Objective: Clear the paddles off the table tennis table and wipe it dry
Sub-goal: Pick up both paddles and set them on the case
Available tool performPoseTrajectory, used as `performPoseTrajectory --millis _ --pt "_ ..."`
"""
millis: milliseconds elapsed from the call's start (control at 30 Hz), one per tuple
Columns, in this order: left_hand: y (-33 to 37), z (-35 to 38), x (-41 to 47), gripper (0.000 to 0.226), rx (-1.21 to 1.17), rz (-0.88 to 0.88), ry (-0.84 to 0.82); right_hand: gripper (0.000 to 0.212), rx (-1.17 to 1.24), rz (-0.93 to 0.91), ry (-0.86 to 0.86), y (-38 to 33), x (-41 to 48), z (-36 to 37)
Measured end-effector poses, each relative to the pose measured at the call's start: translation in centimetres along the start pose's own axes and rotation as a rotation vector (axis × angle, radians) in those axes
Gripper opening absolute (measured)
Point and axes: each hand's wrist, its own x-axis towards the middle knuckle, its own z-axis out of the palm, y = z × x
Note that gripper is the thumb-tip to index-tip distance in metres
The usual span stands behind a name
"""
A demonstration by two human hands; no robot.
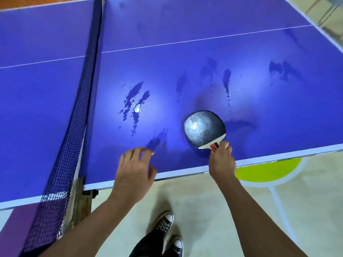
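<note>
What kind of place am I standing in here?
Probably an indoor sports hall or games room: a blue table tennis table with its net, a paddle held by the right hand, and painted court markings on the floor.

Blue tabletop [185, 34]: smooth painted board with a satin sheen; glossy wet patches [133, 101] at 10 o'clock of the paddle [204, 128]. The paddle has a dark rubber face, shiny under glare, and a pale wooden handle. The net [74, 117] is dark woven mesh. The floor [204, 201] is smooth, matt and painted.
</note>
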Motion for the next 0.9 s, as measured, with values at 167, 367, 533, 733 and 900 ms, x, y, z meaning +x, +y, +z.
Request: performPoseTrajectory --millis 167,367,533,733,900 --pt "-2.3 -3.8 -2.2 0.04 0.005 -0.121 -0.017 0.029 0.248 -0.042 -0.011 -1.6 -4.8 -1.5" --pt "-7.0 -8.8 -5.8 0.036 0.024 -0.254 0.069 0.028 0.344 -0.11 -0.013 -8.3 -9.4 -2.1" --pt "-13.0 -12.0 -10.0 0.031 0.043 -0.368 0.131 0.033 0.302 -0.258 -0.037 -16.0 -13.8 -1.5" --pt "-22.4 -15.1 -16.5 0.034 0.037 -0.498 0.131 0.029 0.257 -0.437 -0.084 -26.3 -21.0 1.0" --pt "-31.5 -17.2 -22.6 0.032 0.122 -0.508 0.097 0.033 0.227 -0.516 -0.139 -34.4 -28.0 5.2"
